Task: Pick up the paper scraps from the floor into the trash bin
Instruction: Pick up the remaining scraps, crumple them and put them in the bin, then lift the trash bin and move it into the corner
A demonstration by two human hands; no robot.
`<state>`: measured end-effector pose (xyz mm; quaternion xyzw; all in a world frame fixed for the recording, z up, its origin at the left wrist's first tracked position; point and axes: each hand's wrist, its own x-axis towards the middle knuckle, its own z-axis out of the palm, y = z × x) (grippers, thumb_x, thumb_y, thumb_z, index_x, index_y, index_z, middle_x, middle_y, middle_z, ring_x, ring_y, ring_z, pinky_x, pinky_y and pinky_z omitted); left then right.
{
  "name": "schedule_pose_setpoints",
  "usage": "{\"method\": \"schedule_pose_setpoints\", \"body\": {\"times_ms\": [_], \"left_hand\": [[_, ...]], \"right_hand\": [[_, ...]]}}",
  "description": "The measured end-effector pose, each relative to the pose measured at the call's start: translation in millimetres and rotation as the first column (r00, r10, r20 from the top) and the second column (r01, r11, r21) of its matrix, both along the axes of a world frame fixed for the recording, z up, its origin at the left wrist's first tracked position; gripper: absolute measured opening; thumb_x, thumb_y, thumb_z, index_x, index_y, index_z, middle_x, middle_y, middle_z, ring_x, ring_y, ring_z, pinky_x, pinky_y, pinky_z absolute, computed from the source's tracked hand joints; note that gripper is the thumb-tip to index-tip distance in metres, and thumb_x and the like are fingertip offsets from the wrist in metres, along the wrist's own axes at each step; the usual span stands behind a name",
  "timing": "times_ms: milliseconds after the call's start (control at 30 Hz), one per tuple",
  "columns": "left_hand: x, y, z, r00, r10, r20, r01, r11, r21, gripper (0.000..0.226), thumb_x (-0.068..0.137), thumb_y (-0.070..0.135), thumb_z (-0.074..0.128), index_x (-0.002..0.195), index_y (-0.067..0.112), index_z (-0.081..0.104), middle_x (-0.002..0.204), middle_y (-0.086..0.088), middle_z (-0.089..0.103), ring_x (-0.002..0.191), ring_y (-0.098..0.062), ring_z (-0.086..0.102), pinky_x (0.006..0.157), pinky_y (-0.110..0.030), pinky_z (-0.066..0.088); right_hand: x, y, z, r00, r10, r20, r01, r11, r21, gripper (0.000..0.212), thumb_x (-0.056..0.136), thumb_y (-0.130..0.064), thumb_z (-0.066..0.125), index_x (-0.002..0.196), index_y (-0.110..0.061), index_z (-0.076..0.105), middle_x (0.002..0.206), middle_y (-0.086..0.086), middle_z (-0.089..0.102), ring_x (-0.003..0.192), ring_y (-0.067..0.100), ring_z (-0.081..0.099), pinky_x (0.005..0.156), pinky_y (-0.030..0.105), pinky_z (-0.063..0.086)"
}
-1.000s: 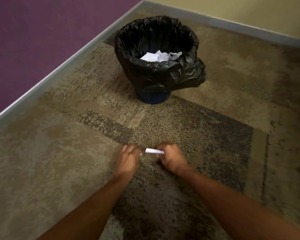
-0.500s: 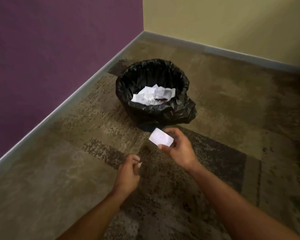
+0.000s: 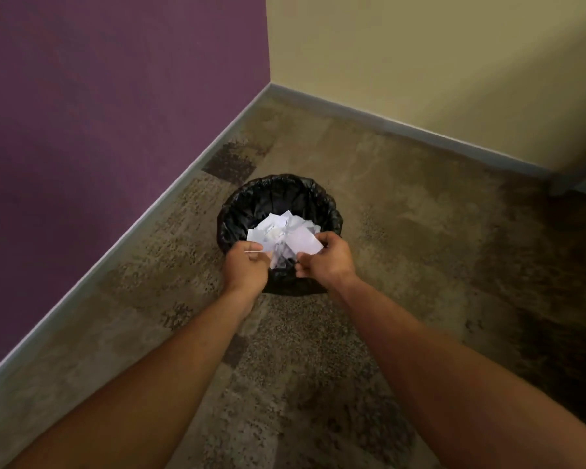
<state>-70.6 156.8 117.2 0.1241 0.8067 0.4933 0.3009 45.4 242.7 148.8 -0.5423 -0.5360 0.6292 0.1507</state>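
The trash bin (image 3: 278, 191), lined with a black bag, stands on the carpet near the room corner and holds several white paper scraps (image 3: 278, 228). Both my hands are over its near rim. My right hand (image 3: 329, 262) pinches a flat white paper scrap (image 3: 307, 243) above the opening. My left hand (image 3: 247, 265) is closed, with a thin white sliver (image 3: 254, 252) showing edge-on at its fingertips; I cannot tell if it is held.
A purple wall (image 3: 115, 130) runs along the left and a yellow wall (image 3: 420, 62) along the back, both with grey baseboards. Patterned brown carpet (image 3: 420, 265) surrounds the bin. A wall corner juts out at the far right (image 3: 569, 177).
Both hands rose from the carpet and moved forward over the bin, the right one carrying the scrap it picked up. The view tilted to look down into the bin.
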Motion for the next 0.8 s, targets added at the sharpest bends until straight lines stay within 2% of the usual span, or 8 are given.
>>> {"method": "schedule_pose_setpoints", "body": {"times_ms": [100,200,300,367,433,600,700,800], "left_hand": [[-15,14,-1,0.999,0.007,-0.034,-0.007,1.000,-0.004,0.031,0.080,-0.004,0.058,0.094,0.023,0.058,0.114,-0.005,0.065,0.101,-0.021,0.062,0.077,-0.026,0.052],[-26,12,-4,0.975,-0.086,-0.205,0.071,0.995,-0.076,0.042,0.079,-0.010,0.058,0.111,0.017,0.063,0.121,-0.005,0.062,0.106,-0.021,0.058,0.077,-0.017,0.045],[-37,8,-16,0.940,-0.073,-0.332,0.016,0.985,-0.171,0.042,0.079,0.005,0.068,0.119,0.014,0.061,0.135,-0.011,0.052,0.122,-0.033,0.051,0.100,-0.036,0.044],[-44,10,-25,0.976,0.009,-0.217,-0.052,0.980,-0.192,0.060,0.079,0.015,0.072,0.135,0.017,0.049,0.141,-0.013,0.047,0.125,-0.034,0.049,0.104,-0.042,0.044],[-48,12,-27,0.995,0.062,-0.075,-0.073,0.985,-0.155,0.072,0.079,0.016,0.073,0.143,0.018,0.039,0.142,-0.014,0.049,0.126,-0.033,0.050,0.106,-0.044,0.043],[-63,16,-24,0.981,0.177,0.078,-0.153,0.956,-0.251,0.044,0.075,0.010,0.065,0.118,0.008,0.058,0.118,-0.022,0.064,0.103,-0.039,0.064,0.086,-0.054,0.056],[-70,13,13,0.983,0.169,0.071,-0.145,0.953,-0.264,0.036,0.079,0.003,0.061,0.115,0.005,0.057,0.106,-0.013,0.063,0.097,-0.036,0.064,0.081,-0.039,0.053],[-79,14,59,0.986,0.142,0.086,-0.117,0.962,-0.246,0.038,0.081,0.002,0.063,0.118,0.005,0.058,0.111,-0.017,0.064,0.100,-0.035,0.063,0.078,-0.035,0.049]], "right_hand": [[-9,10,-8,0.999,0.052,0.005,-0.052,0.998,0.037,0.073,0.086,-0.012,0.071,0.149,-0.018,0.033,0.136,0.013,0.054,0.115,0.031,0.061,0.083,0.046,0.061],[-8,15,-16,0.949,0.127,0.289,-0.216,0.929,0.301,0.070,0.089,-0.025,0.067,0.149,-0.017,0.032,0.147,0.012,0.044,0.133,0.032,0.046,0.105,0.047,0.046],[-4,24,-30,0.883,-0.094,0.459,-0.093,0.925,0.368,0.064,0.087,-0.024,0.067,0.143,-0.009,0.037,0.145,0.017,0.037,0.135,0.036,0.038,0.108,0.045,0.036],[-6,31,-43,0.871,-0.139,0.471,0.024,0.970,0.243,0.067,0.087,-0.025,0.067,0.143,-0.006,0.035,0.147,0.020,0.037,0.135,0.040,0.037,0.109,0.046,0.036],[-9,34,-48,0.903,-0.122,0.411,0.082,0.990,0.114,0.059,0.088,-0.023,0.065,0.139,-0.007,0.041,0.140,0.021,0.049,0.129,0.040,0.047,0.107,0.046,0.042],[-21,44,-39,0.935,-0.136,0.328,0.137,0.990,0.022,0.042,0.083,-0.011,0.057,0.125,-0.010,0.050,0.123,0.018,0.060,0.111,0.037,0.059,0.095,0.052,0.053],[-24,47,-22,0.939,-0.141,0.314,0.153,0.988,-0.014,0.046,0.078,-0.012,0.060,0.123,-0.012,0.051,0.121,0.017,0.061,0.108,0.036,0.061,0.093,0.052,0.054],[-32,53,27,0.946,-0.127,0.299,0.156,0.985,-0.074,0.048,0.080,-0.009,0.065,0.126,-0.014,0.050,0.118,0.013,0.063,0.106,0.034,0.063,0.092,0.052,0.055]]}}
